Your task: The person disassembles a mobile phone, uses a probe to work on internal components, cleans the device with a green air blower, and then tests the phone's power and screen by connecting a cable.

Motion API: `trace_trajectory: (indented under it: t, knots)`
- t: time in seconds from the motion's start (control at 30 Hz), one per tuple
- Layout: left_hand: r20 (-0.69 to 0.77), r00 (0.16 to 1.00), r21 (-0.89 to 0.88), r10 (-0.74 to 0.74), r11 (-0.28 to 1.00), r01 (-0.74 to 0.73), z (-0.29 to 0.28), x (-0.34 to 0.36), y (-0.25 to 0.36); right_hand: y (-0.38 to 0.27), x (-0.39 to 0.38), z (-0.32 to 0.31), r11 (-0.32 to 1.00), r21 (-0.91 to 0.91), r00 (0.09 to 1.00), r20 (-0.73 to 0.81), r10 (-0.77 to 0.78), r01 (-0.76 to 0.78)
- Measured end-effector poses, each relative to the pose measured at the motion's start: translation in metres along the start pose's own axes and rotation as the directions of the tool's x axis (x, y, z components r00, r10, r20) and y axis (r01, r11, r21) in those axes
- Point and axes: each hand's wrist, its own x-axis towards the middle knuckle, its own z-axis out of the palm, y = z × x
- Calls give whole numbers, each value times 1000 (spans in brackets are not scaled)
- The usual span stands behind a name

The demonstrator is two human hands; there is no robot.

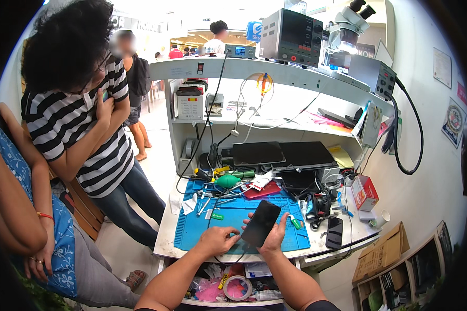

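Note:
A black smartphone (pixel 261 224) lies tilted in my right hand (pixel 276 234), its dark screen facing up and my fingers wrapped round its edges. My left hand (pixel 216 241) is just left of the phone's lower edge, thumb and fingers pinched together. Whatever may be between those fingertips is too small to make out. A thin black cable runs down past my left hand and below the phone. Under both hands spreads a blue work mat (pixel 192 236). Small green-handled tools (pixel 217 216) rest on it beside white paper scraps (pixel 189 203).
A green air blower (pixel 227 181), cables and a red case (pixel 262 190) crowd the mat's far side. Another phone (pixel 334 232) lies at right. Below the bench edge, an open drawer (pixel 233 301) holds a tape roll (pixel 238 288). People stand at left; a microscope (pixel 347 31) sits on the upper shelf.

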Motion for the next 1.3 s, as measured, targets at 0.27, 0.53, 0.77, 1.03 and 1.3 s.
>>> trace_trajectory:
  t: [0.27, 0.53, 0.77, 1.03, 1.3]
  knots:
    - [16, 1000, 12, -11, 1000, 11, -1, 1, 1, -1, -1, 1, 1000, -22, 1000, -13, -3, 3]
    - [-13, 1000, 0, 6, 1000, -6, 3, 0, -3, -1, -2, 3, 1000, -25, 1000, -11, 3, -3]
    - [-11, 1000, 13, 8, 1000, -8, 3, 0, -2, -1, -2, 1, 1000, -30, 1000, 0, 5, -5]
    - [1, 1000, 33, 1, 999, -1, 4, 0, -3, 1, -1, 1, 999, -50, 1000, -7, -2, 2]
    - [16, 1000, 38, -5, 999, 5, 2, 2, -2, 1, -1, 2, 998, -63, 1000, -23, -3, 1]
